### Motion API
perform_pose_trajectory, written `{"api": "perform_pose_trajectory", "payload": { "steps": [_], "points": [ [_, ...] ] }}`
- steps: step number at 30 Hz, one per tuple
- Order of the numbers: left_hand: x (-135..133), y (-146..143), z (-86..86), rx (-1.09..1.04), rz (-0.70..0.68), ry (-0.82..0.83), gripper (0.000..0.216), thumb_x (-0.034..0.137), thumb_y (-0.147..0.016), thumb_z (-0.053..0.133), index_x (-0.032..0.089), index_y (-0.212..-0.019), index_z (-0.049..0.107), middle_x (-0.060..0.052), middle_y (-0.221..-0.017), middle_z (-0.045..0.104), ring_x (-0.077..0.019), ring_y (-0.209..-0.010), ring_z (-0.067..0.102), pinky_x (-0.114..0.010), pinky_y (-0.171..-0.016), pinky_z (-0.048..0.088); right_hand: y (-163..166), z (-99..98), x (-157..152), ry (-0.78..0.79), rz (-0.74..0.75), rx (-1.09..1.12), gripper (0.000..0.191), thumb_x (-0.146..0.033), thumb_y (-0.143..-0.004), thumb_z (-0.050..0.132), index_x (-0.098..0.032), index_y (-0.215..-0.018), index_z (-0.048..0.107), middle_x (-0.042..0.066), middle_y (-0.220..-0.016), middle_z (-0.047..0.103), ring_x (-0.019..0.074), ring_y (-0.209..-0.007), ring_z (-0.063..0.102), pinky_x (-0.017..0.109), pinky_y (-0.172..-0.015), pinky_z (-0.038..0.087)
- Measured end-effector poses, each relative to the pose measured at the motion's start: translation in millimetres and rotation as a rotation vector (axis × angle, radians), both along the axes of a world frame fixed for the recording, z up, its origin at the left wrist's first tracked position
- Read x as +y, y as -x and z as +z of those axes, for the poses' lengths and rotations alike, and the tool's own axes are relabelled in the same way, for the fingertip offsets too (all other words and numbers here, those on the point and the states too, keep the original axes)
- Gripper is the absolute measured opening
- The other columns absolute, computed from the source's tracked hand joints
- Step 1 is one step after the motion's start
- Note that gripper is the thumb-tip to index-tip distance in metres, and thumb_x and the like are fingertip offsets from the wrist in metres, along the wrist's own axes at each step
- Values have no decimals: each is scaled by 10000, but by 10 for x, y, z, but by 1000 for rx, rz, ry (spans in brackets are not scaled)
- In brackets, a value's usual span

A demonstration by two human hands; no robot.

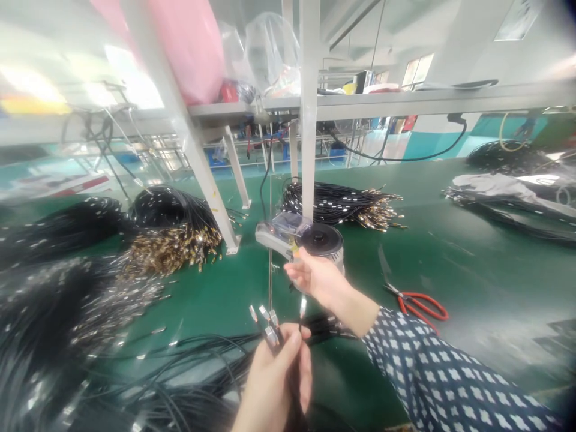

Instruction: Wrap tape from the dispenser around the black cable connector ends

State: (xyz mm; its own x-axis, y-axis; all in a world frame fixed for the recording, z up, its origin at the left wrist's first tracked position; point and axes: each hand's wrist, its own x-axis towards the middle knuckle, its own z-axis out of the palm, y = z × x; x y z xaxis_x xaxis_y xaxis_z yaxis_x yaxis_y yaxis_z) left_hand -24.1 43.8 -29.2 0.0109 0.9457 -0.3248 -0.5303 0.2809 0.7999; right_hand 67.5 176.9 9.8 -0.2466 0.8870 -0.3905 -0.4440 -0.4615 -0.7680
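Note:
My left hand [281,372] is closed around several black cables [279,337], whose silver metal ends [271,335] point up and away from me. One cable end [303,306] stands apart from the others by my thumb and fingertips. My right hand [321,279] reaches over from the right, its fingers curled in a pinch. Something small and yellowish [295,245] shows at its fingertips, too blurred to name. Just behind it sits a grey device [272,239] with a round black top [320,239], partly covered by the hand.
Red-handled scissors [423,305] lie on the green table [369,270] at the right. Bundles of black cables with brass-coloured ends [171,249] fill the left, and another bundle [337,203] lies behind the device. White posts [308,120] carry a shelf [427,105] above.

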Motion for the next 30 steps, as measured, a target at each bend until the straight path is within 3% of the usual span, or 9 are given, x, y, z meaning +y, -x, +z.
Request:
{"api": "perform_pose_trajectory", "payload": {
  "steps": [7,12,17,20,23,26,30],
  "points": [
    [37,30,-69,-32,-51,-32,290,419,-791,683,146,-851,605,38,-488,543,-65,-272,418,-173,-276,332,71,-36,75,98,-13,91,205,-273,-951,526,-97,-916,626,83,-701,730,98,-518,676,120,-379,463],
    [58,43,-86,-43,-57,-50,306,430,-777,699,149,-853,606,34,-493,554,-65,-275,422,-172,-275,337,75,-8,121,176,-8,241,186,-239,-976,480,-122,-935,620,18,-697,713,62,-517,664,103,-394,449],
    [71,49,-105,-56,-84,-54,341,459,-754,715,142,-826,611,34,-503,561,-57,-267,426,-166,-277,336,48,190,58,220,55,379,276,-219,-1023,349,-138,-948,602,-36,-611,664,38,-508,644,104,-454,458],
    [59,47,-98,-48,-93,-53,339,465,-772,696,144,-839,610,33,-501,554,-51,-272,416,-160,-284,325,-25,412,-2,158,107,427,265,-247,-1012,390,-149,-1002,636,-38,-617,671,40,-533,648,111,-483,459],
    [42,44,-82,-35,-88,-48,323,458,-797,670,146,-846,607,34,-501,546,-50,-277,412,-160,-286,328,-214,602,54,-40,111,364,248,-319,-970,485,-174,-1021,681,-7,-716,720,61,-598,661,132,-510,458],
    [35,44,-78,-39,-96,-42,315,449,-798,672,144,-835,604,31,-503,548,-53,-280,424,-161,-291,330,-472,598,215,-772,-13,-563,337,-367,-984,407,-197,-1071,684,43,-871,754,134,-786,694,232,-709,516],
    [43,37,-78,-51,-117,-42,314,446,-790,681,145,-828,602,30,-500,553,-57,-278,423,-166,-289,334,-680,355,374,-935,-41,-871,225,-335,-889,574,-215,-1001,728,82,-1048,733,263,-1083,596,434,-1026,368]
  ]
}}
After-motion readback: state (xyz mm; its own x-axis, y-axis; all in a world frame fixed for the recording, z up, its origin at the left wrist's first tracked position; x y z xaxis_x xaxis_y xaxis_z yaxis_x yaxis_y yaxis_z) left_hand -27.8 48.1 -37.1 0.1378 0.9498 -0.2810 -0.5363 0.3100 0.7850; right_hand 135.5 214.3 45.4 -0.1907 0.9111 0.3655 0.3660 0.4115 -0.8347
